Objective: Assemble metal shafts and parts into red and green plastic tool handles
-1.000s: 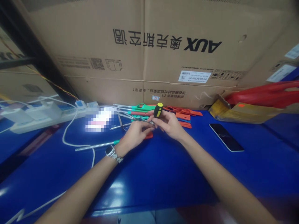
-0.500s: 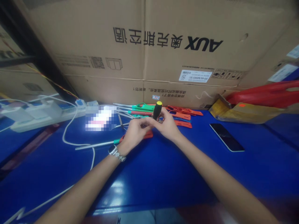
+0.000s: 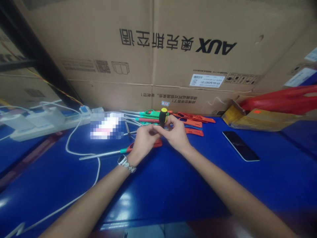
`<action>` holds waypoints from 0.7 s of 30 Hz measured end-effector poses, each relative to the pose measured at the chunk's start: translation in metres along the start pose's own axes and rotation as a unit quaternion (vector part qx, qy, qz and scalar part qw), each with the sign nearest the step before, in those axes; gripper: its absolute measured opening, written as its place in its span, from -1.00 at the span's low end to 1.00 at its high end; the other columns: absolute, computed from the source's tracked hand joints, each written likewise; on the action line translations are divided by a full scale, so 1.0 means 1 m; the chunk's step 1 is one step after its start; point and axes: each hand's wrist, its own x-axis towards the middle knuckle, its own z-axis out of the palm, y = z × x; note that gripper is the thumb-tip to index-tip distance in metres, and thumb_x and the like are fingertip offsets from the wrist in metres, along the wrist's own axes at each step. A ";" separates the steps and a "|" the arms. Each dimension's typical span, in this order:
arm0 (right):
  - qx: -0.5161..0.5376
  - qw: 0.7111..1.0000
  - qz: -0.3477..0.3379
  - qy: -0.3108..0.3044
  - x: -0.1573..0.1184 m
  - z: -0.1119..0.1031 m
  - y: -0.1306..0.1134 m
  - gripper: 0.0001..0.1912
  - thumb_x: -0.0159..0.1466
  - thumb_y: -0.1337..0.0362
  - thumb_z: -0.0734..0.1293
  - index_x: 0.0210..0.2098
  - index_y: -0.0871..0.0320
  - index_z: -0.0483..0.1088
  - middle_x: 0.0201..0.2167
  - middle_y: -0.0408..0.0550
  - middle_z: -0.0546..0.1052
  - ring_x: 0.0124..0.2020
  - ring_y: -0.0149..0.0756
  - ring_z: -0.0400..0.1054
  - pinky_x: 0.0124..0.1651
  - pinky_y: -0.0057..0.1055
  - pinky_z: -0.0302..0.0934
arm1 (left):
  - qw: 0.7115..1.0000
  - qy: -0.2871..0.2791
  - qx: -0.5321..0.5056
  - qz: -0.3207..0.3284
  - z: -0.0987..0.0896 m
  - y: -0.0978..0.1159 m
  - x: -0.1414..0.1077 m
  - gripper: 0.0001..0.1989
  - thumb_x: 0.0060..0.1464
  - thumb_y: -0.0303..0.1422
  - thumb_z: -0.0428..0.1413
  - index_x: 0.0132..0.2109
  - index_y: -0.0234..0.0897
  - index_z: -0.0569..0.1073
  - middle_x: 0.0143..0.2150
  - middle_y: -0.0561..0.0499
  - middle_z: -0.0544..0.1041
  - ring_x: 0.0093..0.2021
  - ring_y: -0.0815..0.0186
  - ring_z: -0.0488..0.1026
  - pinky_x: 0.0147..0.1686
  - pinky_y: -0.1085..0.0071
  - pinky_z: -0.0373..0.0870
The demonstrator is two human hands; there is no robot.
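Note:
My right hand [image 3: 177, 134] is closed around the lower part of a black screwdriver handle with a yellow end [image 3: 163, 116], which stands nearly upright. My left hand [image 3: 146, 138], with a watch [image 3: 122, 160] at its wrist, is closed too, its fingertips meeting those of the right hand. What it pinches is hidden. A lighter with a long metal tube [image 3: 104, 154] and a red-orange handle lies partly behind my left hand. Beyond both hands lie several more long lighters, with green [image 3: 151, 114] and orange-red [image 3: 194, 132] handles.
A phone [image 3: 240, 145] lies on the blue table [image 3: 193, 195] at the right. Behind it is a yellow-brown box [image 3: 262, 120] with red plastic [image 3: 282, 99]. A large cardboard sheet [image 3: 99, 36] stands at the back. White cables and a power strip [image 3: 49, 129] are at the left.
The screwdriver's yellow end has moved slightly left and tilted towards me. My left wrist has shifted slightly to the right. Both hands remain together.

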 end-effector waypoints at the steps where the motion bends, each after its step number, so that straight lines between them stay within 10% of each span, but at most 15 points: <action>1: -0.008 1.000 -0.003 -0.002 -0.001 0.000 0.000 -0.63 0.13 0.10 0.48 -0.50 0.10 0.22 -0.47 -0.21 0.28 -0.43 -0.37 0.17 -0.35 -0.38 0.13 | 1.000 -0.006 -0.014 -0.004 0.000 0.000 -0.001 -0.89 0.00 -0.37 0.20 -0.38 -0.35 0.55 -0.39 0.02 0.63 -0.39 0.26 0.52 -0.37 0.42 0.42; 8: 0.089 0.979 0.019 -0.181 0.009 -0.023 -0.010 -0.68 0.23 -0.05 0.37 -0.21 0.05 0.50 -0.16 -0.05 0.42 -0.25 -0.25 0.33 -0.28 -0.28 0.34 | 0.993 -0.105 0.039 0.036 -0.011 0.002 -0.006 -0.72 0.21 -0.23 0.10 -0.26 -0.31 0.63 -0.30 0.00 0.67 -0.24 0.16 0.59 -0.19 0.35 0.47; 12: 0.065 0.992 0.033 -0.104 0.008 -0.018 -0.004 -0.69 0.12 0.03 0.48 -0.39 0.11 0.40 -0.39 -0.14 0.41 -0.43 -0.34 0.28 -0.36 -0.34 0.27 | 0.986 -0.133 0.075 0.067 -0.009 0.002 -0.005 -0.74 0.25 -0.31 0.04 -0.19 -0.29 0.61 -0.24 -0.01 0.66 -0.21 0.19 0.59 -0.14 0.35 0.46; 17: 0.014 0.999 0.020 0.020 -0.006 0.003 0.001 -0.63 0.11 0.09 0.49 -0.50 0.10 0.23 -0.50 -0.21 0.37 -0.45 -0.37 0.24 -0.33 -0.37 0.19 | 0.999 0.001 0.038 0.025 0.004 0.002 -0.004 -0.89 0.01 -0.39 0.19 -0.29 -0.34 0.57 -0.31 -0.01 0.65 -0.28 0.20 0.56 -0.23 0.37 0.47; 21: 0.021 0.998 0.007 -0.059 -0.007 -0.005 -0.006 -0.74 0.19 0.08 0.44 -0.28 0.10 0.40 -0.29 -0.10 0.46 -0.31 -0.30 0.33 -0.29 -0.36 0.25 | 0.999 -0.026 -0.018 0.013 0.005 0.001 -0.007 -0.86 0.05 -0.40 0.13 -0.38 -0.34 0.58 -0.37 0.02 0.64 -0.31 0.21 0.56 -0.28 0.39 0.47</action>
